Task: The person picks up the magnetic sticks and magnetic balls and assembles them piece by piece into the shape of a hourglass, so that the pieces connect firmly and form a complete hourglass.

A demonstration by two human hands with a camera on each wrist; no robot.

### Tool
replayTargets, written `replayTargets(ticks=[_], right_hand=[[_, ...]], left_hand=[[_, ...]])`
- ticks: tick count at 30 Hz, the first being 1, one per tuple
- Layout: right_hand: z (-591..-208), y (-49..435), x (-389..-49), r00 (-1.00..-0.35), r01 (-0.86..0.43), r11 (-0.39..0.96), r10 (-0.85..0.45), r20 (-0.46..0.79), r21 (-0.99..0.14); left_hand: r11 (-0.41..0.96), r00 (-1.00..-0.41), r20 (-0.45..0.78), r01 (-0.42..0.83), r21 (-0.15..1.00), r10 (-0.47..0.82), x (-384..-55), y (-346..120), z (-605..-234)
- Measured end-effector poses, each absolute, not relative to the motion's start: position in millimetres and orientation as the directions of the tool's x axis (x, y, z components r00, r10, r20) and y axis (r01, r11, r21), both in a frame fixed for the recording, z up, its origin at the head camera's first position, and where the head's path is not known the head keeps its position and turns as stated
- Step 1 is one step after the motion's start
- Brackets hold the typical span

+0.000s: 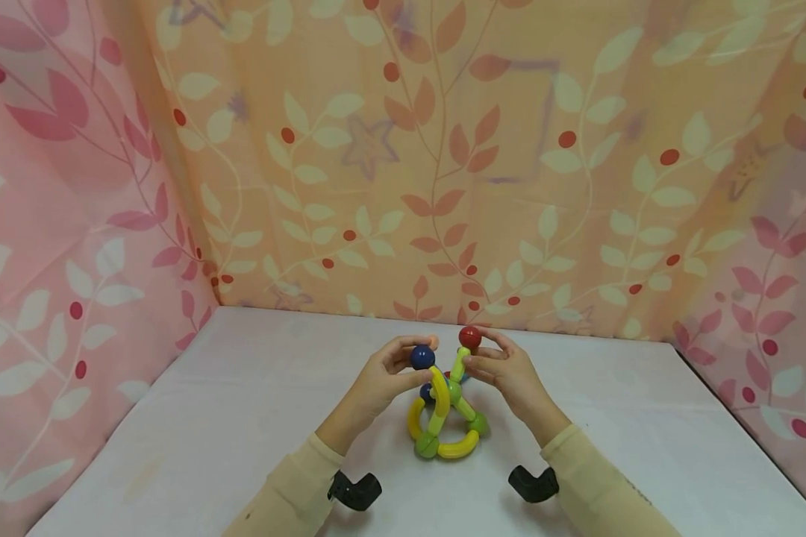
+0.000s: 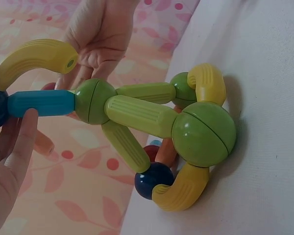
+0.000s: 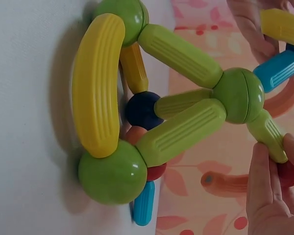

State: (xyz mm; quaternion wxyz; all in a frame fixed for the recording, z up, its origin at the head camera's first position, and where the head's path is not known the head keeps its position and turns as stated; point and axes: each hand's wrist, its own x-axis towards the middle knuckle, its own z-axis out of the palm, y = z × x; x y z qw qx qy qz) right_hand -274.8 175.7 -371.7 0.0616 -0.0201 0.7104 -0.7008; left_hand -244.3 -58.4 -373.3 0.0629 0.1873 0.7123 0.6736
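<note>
A toy frame of magnetic rods and balls stands on the table, its base made of yellow curved rods [image 3: 99, 85] and green balls [image 2: 204, 134]. Light green rods rise to a central green ball [image 3: 238, 95]. My left hand [image 1: 381, 377] holds the navy ball [image 1: 422, 356] at the upper left, its fingers also touching the blue rod [image 2: 41, 103]. From that ball a curved yellow rod [image 2: 36, 58] arches out. At the upper right, my right hand [image 1: 509, 377] pinches the short light green rod [image 3: 268, 136] topped by the red ball [image 1: 470, 337]. A curved orange rod [image 3: 225, 182] sticks out near it.
A white-covered table [image 1: 242, 418] lies beneath. Patterned cloth [image 1: 403, 149] stands behind and at both sides. Behind the frame's base, a blue rod [image 3: 144, 203] and another red ball [image 3: 157, 171] show. Black wrist mounts [image 1: 354, 491] sit at both sleeves.
</note>
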Motion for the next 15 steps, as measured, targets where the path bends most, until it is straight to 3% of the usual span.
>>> replayTargets(ticks=[15], right_hand=[[-369.1, 169.3, -267.7, -0.996, -0.017, 0.081, -0.083, 0.010, -0.997]], left_hand=[[0.019, -0.942, 0.117, 0.129, 0.991, 0.316, -244.5, -57.4, -371.7]])
